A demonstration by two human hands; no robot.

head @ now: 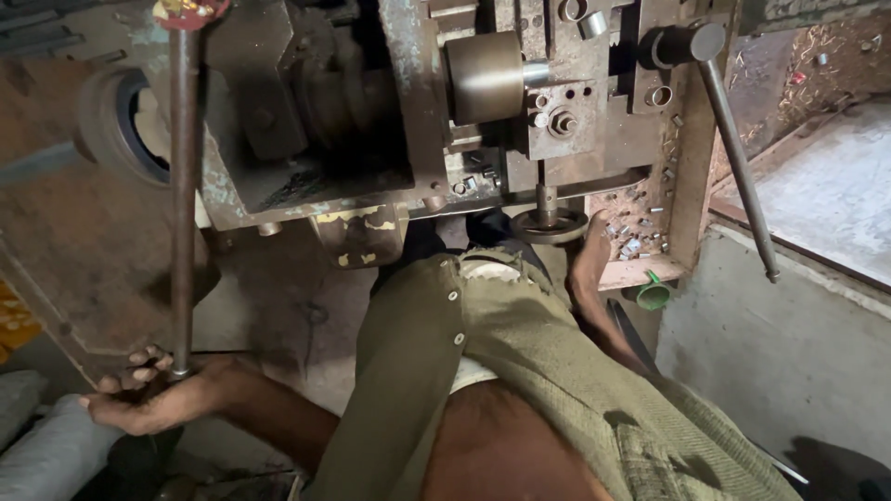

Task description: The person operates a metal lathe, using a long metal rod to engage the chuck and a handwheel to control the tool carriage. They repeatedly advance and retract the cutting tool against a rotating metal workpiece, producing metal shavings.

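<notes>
The worn green machine filled my view, its brass-coloured cylinder above the small round handwheel. My left hand was clenched around the foot of the long upright lever. My right hand rested beside the handwheel, near scattered metal pieces; I couldn't tell its grip.
</notes>
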